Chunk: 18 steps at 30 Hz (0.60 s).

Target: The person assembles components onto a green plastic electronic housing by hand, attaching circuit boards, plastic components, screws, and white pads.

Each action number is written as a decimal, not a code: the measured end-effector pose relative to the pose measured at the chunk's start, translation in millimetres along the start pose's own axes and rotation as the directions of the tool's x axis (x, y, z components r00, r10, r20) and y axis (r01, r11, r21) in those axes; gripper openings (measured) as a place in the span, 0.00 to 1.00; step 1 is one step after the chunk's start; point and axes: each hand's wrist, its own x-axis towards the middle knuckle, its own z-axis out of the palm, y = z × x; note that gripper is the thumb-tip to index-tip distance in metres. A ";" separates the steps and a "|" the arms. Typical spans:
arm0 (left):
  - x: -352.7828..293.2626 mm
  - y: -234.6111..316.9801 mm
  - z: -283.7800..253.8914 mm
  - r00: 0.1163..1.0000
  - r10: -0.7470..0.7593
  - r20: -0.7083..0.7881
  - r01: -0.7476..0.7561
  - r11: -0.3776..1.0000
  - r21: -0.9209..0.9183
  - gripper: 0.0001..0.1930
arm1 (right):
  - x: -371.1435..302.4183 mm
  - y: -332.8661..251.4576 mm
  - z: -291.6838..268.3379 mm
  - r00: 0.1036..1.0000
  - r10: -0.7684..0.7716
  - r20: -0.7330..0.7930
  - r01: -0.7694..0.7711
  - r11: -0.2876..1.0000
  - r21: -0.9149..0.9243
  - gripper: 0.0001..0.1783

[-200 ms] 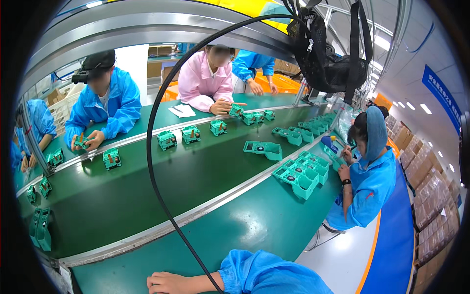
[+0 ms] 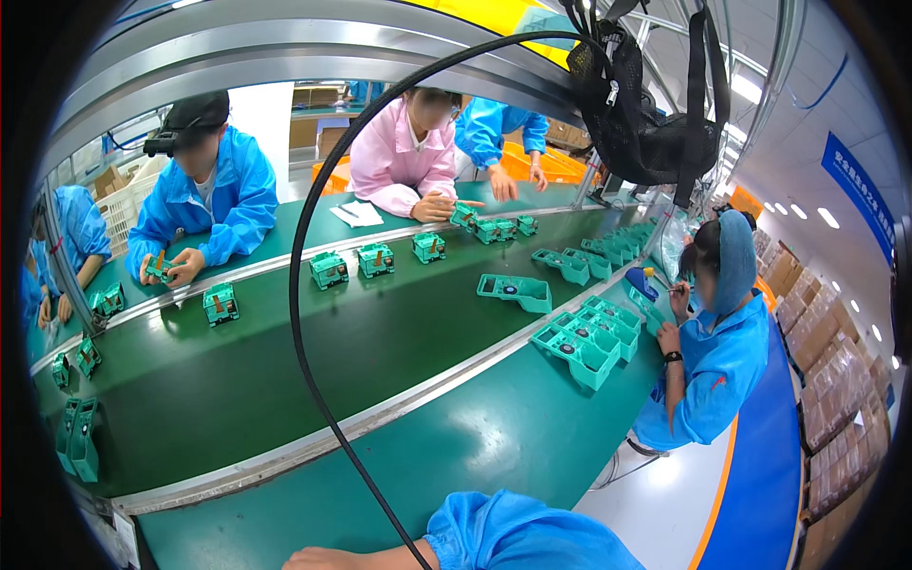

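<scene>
My right arm, in a blue sleeve (image 2: 518, 534), reaches in from the lower edge and lies across the near green worktop (image 2: 456, 446). At its end, only the upper side of my right hand (image 2: 328, 560) shows; the fingers are cut off by the picture's lower edge, so what they hold or touch is hidden. My left hand is out of view. Open-topped green plastic housings (image 2: 581, 356) with round dark parts stand in a group on the worktop, well to the right of and beyond my hand.
A dark green conveyor (image 2: 399, 332) carries small green boxy assemblies (image 2: 329, 271) and more housings (image 2: 515, 291). Across it, co-workers handle parts. A co-worker at right (image 2: 708, 351) holds a tool over a green housing. A black cable (image 2: 296, 304) hangs across the view, near a black mesh bag (image 2: 646, 123).
My right hand has sunk lower, so less of its fingers shows at the lower edge. The whole scene has shifted slightly to the right in view.
</scene>
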 end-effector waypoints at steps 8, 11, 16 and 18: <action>8.1 5.1 38.6 0.853 -0.182 0.490 0.358 0.886 -0.294 0.06 | -1.6 -4.7 -13.3 0.992 0.076 -0.103 -0.055 0.981 0.188 0.05; 9.9 5.4 36.0 0.806 -0.176 0.565 0.380 0.886 -0.265 0.07 | -1.1 -2.2 -15.3 0.983 0.164 -0.078 -0.141 0.962 0.234 0.05; 35.8 23.0 24.2 0.915 -0.168 0.366 0.172 0.985 0.023 0.09 | -2.4 4.5 -13.6 0.956 0.293 -0.006 -0.278 0.912 0.302 0.05; 77.6 46.7 -3.4 0.995 0.030 0.097 -0.086 0.758 0.646 0.13 | -4.5 7.8 -15.5 0.938 0.346 0.014 -0.333 0.891 0.308 0.06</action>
